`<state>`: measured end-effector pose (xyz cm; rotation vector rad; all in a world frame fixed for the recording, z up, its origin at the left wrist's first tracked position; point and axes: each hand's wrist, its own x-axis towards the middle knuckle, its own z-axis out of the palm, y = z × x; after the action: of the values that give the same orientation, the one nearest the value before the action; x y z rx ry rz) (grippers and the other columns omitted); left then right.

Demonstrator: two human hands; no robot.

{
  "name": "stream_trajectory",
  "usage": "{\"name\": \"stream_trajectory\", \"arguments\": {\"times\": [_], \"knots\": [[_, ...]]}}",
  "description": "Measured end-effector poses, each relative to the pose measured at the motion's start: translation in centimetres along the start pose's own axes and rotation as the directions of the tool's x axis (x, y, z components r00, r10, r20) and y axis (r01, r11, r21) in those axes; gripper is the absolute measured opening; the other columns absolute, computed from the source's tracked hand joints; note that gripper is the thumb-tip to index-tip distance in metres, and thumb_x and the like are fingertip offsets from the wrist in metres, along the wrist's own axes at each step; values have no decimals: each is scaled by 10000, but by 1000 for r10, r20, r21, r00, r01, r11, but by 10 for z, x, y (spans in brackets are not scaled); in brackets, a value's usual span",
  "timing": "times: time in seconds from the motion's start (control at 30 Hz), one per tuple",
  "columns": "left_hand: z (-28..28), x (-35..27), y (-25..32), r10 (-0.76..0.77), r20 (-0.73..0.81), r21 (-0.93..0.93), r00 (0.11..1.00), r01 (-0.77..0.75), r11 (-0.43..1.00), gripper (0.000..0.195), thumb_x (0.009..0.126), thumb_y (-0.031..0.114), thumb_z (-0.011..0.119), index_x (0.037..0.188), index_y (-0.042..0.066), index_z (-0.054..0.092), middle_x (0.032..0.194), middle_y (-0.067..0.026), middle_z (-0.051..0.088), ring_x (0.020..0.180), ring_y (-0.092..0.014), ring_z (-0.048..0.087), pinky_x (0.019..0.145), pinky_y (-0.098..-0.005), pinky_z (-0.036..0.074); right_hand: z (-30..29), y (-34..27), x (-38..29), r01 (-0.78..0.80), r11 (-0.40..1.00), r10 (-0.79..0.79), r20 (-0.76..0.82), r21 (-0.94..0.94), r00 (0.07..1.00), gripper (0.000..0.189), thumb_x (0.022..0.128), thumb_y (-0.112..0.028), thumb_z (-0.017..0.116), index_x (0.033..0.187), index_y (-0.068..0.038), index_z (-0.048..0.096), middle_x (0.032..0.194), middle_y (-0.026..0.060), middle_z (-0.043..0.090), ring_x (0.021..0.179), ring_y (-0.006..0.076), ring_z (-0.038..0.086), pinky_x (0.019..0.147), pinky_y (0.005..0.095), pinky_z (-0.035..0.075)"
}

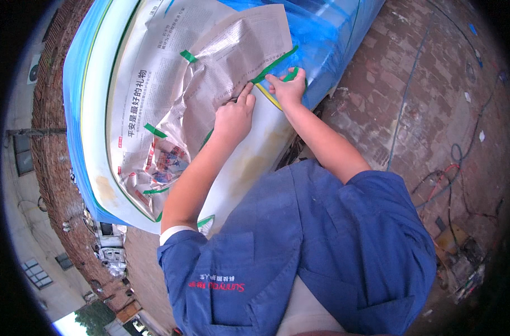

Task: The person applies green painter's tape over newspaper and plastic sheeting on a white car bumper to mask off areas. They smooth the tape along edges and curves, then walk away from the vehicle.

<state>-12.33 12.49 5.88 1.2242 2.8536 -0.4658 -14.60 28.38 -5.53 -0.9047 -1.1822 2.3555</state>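
Note:
My left hand [234, 115] lies on the newspaper sheet [231, 63], its extended fingers touching the paper's edge beside a green masking tape strip [276, 64]. I see nothing held in it, though the palm side is hidden. Green masking tape [291, 74], apparently a roll largely covered by the fingers, is in my right hand [291, 87]. Between the hands, a yellow line [269, 95] runs along the white vehicle body panel [242, 147]. Another newspaper sheet [133, 88] covers the window area, with short green tape pieces [155, 130] at the overlap.
Blue plastic film [322, 38] drapes the vehicle's far side. Hoses or cables [456, 166] trail over the brick floor [376, 96] to the right. Assorted clutter [469, 269] lies at the lower right. A building wall [22, 105] stands at the left.

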Motion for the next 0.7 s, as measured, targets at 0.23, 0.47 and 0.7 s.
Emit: {"name": "stream_trajectory", "arguments": {"times": [0.23, 0.47, 0.7], "knots": [[15, -2, 24, -85, -6, -59, 996, 84, 995, 283, 882, 95, 582, 1147, 13, 524, 1641, -169, 461, 716, -354, 753, 641, -484, 620, -9, -2, 7, 1, 983, 15, 85, -185, 996, 784, 717, -54, 962, 1263, -29, 399, 982, 112, 588, 674, 189, 685, 524, 325, 578], [23, 19, 45, -146, -53, -169, 988, 135, 976, 342, 852, 109, 613, 1158, -2, 508, 1661, -194, 417, 722, -390, 744, 662, -519, 611, -7, 2, 16, 115, 892, -104, 50, -437, 993, 855, 676, -202, 1003, 1284, -12, 432, 1030, 131, 631, 779, 230, 679, 651, 366, 571], [22, 4, 43, -282, -97, -180, 955, 261, 948, 356, 831, 106, 617, 1161, 0, 540, 1659, -122, 451, 707, -349, 751, 644, -490, 618, -12, -1, 21, 45, 862, -10, 73, -505, 997, 887, 647, -304, 1015, 1263, 3, 455, 1087, 178, 674, 966, 293, 689, 869, 423, 557]]}}
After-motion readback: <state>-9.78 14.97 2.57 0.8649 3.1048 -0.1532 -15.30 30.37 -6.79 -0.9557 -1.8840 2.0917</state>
